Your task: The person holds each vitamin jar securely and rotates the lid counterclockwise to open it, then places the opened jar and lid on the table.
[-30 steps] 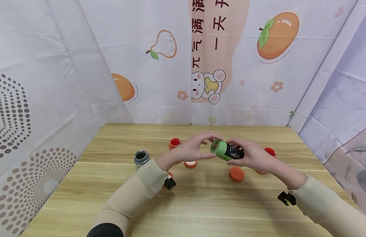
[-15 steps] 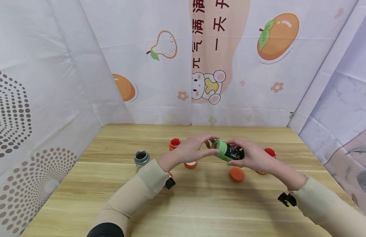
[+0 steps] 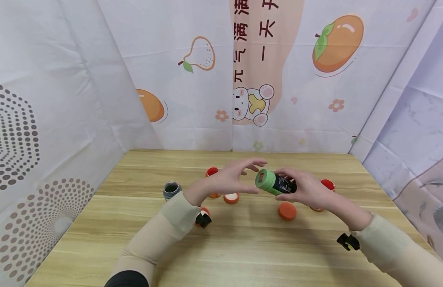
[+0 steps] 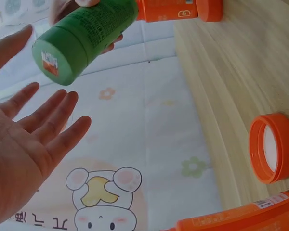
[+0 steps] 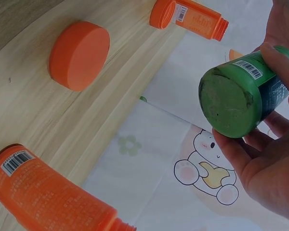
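Observation:
My right hand [image 3: 307, 187] grips a green bottle [image 3: 284, 185] with a dark label, held tilted above the table. Its green lid [image 3: 265, 180] points left toward my other hand, and its scuffed base shows in the right wrist view. Just left of the lid, my left hand [image 3: 234, 177] is spread, thumb and fingers apart, with nothing between them. In the left wrist view the fingers [image 4: 62, 139] are straight and stand clear of the lid end. Below the bottle, an orange cap [image 3: 287, 211] lies top up on the wood.
An open orange bottle [image 3: 212, 171] stands behind my left hand, another orange bottle [image 3: 328, 183] behind the right. An upturned orange cap [image 3: 231, 198] lies between them. At left are an open grey bottle [image 3: 171, 189] and one more orange cap [image 3: 204, 211], partly hidden by the wrist.
The left fingers closed on the green lid half a second ago, then spread and drew back to the left. The right hand with the bottle has stayed nearly in place.

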`<state>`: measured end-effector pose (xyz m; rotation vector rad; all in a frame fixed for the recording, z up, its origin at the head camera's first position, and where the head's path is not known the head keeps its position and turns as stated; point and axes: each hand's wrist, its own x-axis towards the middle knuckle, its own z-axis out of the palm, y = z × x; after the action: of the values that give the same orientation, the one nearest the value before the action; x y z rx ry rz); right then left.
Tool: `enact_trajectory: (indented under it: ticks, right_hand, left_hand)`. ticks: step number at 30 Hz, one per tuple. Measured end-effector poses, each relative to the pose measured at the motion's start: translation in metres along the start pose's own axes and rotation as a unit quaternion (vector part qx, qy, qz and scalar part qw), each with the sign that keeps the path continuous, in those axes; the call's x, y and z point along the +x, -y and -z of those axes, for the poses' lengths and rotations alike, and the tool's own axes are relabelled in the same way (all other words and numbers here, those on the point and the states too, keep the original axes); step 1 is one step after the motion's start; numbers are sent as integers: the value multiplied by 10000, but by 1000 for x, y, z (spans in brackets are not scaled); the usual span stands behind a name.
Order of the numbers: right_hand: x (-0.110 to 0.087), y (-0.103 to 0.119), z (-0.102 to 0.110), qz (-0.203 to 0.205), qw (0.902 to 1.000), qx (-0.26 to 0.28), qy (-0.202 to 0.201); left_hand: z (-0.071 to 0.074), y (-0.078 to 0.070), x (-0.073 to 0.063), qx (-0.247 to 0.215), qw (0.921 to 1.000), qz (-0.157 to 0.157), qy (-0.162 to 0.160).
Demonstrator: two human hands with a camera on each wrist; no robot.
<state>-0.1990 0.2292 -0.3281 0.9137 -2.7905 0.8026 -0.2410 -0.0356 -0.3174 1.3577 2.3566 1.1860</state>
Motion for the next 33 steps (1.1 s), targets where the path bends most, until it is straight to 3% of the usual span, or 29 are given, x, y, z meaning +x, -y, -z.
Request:
enact_trajectory:
  ticks: [5,10,23,31,33]
  right_hand:
    - [-1,0,-1,-48,10000,27,-5]
    - [-1,-1,-2,-50,10000,37,1]
    - [0,-3,-3,-14,10000,7,67]
    - [1,-3,-5,-103,9999,24,111]
    - [1,-3,-5,-116,9999,24,109]
  left_hand:
    - [-5,2,1,219,9991,-355,91]
    - [-8,1,1,296,9984,-468,115]
    - [-11,4,3,340,9993,-139,77]
    - [-16,11,3,995,9947,-13,-253]
    - [-17,12,3,983,9946,80,-315]
